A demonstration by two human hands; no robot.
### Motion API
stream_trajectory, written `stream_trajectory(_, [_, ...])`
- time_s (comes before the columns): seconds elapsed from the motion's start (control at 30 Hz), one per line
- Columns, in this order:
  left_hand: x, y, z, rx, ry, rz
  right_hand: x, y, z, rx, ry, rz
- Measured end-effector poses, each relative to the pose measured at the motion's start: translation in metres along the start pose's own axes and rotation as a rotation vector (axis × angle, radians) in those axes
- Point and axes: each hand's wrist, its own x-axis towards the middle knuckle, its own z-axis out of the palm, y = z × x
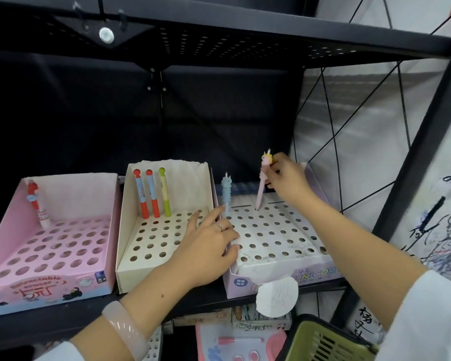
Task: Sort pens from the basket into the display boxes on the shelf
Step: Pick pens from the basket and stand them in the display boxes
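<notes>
Nearest, at the lower right, is the rim of a green basket (320, 340). Above it, a dark shelf (208, 300) carries three perforated display boxes. The left hand (206, 246), fingers relaxed and holding nothing, rests across the cream box (130, 272) and the left edge of the lilac unicorn box (284, 277). Farther back, the right hand (287, 178) pinches a pink unicorn pen (261, 190), its tip in a back-row hole of the unicorn box. A blue unicorn pen (226, 191) stands just left. The pink box (37, 290) sits far left.
</notes>
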Motion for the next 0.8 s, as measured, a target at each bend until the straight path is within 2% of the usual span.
stream_trajectory(0.1, [0.0, 0.0, 0.001, 0.009, 0.001, 0.002, -0.004, 0.007, 0.008, -0.076, -0.1, 0.009])
stream_trajectory(0.27, [0.0, 0.002, 0.002, 0.02, -0.01, -0.001, 0.0, 0.009, 0.013, -0.135, -0.142, 0.043])
stream_trajectory(0.43, [-0.002, 0.004, 0.002, -0.031, -0.008, -0.003, -0.006, 0.013, 0.015, -0.173, -0.257, 0.167])
stream_trajectory(0.53, [-0.006, 0.006, -0.002, -0.055, -0.003, -0.003, -0.022, 0.018, 0.021, -0.212, -0.238, 0.16])
stream_trajectory(0.7, [-0.022, 0.022, -0.011, -0.122, 0.068, 0.044, -0.049, 0.001, -0.017, -0.103, -0.143, 0.134])
stream_trajectory(0.8, [-0.038, 0.048, -0.012, -0.235, 0.189, 0.131, -0.085, -0.017, -0.05, 0.061, -0.216, 0.1])
